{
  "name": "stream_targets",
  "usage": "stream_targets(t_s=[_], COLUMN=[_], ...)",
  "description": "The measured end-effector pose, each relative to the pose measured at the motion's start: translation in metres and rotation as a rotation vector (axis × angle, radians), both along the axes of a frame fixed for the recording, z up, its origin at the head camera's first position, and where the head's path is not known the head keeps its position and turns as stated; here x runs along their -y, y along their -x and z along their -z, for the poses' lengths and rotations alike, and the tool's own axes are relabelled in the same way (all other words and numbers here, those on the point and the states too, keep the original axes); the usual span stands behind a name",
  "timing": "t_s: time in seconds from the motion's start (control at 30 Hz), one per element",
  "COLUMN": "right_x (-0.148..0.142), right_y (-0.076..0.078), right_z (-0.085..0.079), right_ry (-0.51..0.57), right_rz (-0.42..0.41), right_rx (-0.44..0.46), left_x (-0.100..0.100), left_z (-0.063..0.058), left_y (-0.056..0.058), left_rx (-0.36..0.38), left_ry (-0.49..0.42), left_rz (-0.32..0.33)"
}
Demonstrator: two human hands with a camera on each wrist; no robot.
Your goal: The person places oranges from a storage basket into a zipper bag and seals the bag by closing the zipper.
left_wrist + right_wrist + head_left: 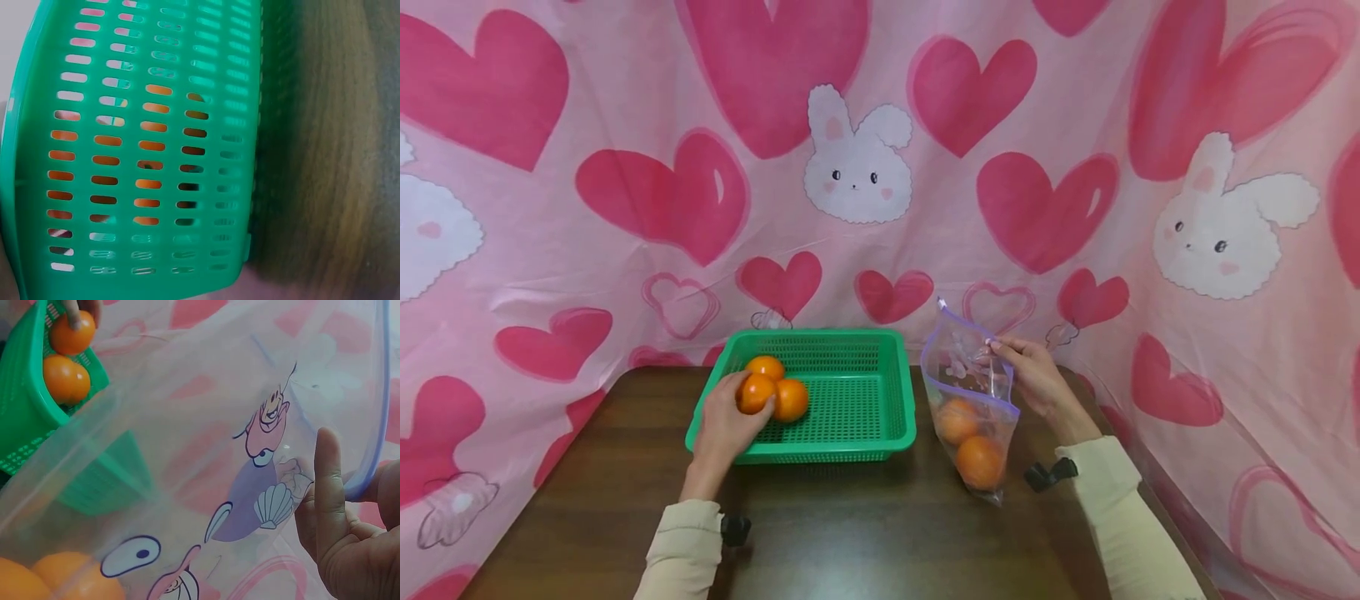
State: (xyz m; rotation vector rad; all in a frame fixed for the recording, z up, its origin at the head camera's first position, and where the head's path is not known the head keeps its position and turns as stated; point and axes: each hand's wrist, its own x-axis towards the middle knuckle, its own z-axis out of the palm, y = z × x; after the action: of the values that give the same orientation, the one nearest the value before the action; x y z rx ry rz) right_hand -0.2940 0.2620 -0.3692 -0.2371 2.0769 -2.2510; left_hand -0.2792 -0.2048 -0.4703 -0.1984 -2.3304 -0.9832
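My left hand (pixel 727 423) grips an orange (pixel 756 393) at the left side of the green basket (pixel 850 450). Two more oranges lie beside it, one behind (pixel 765 367) and one to its right (pixel 792 401). With my right hand (pixel 1039 380) I pinch the purple-edged rim of a clear zip bag (pixel 973 367), whose mouth gapes. Two oranges (pixel 980 462) sit low in the bag. In the right wrist view, printed cartoon figures show on the plastic. From the left wrist, the basket wall (pixel 131 156) hides most of the fruit and my fingers.
Both basket and bag are over a dark wooden table (pixel 850 533), the basket at its back edge. Behind and to the sides hangs a pink cloth (pixel 940 242) with hearts and rabbits. Black bands with small devices are on both wrists.
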Motion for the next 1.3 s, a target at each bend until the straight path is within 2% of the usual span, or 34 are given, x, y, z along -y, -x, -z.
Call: stream_targets(t_s=[0.2,0.4,0.77,1.03,1.3], right_x=[0.004,0.006,0.005,0.003,0.000], right_y=[-0.001,-0.002,-0.003,-0.005,-0.004], right_z=[0.007,0.008,0.006,0.003,0.002], right_ry=[-0.009,0.008,0.023,-0.005,0.021], right_rz=[0.006,0.008,0.005,0.021,0.009], right_rx=[0.021,0.011,0.005,0.007,0.001], left_x=[0.003,-0.004,-0.037,-0.062,-0.081], left_z=[0.000,-0.008,-0.039,-0.067,-0.087], left_y=[-0.003,-0.002,-0.002,-0.001,0.002], left_rx=[-0.095,-0.127,-0.144,-0.204,-0.244], left_ry=[0.019,0.023,-0.004,-0.003,0.014], left_rz=[0.039,0.097,0.211,0.287,0.342])
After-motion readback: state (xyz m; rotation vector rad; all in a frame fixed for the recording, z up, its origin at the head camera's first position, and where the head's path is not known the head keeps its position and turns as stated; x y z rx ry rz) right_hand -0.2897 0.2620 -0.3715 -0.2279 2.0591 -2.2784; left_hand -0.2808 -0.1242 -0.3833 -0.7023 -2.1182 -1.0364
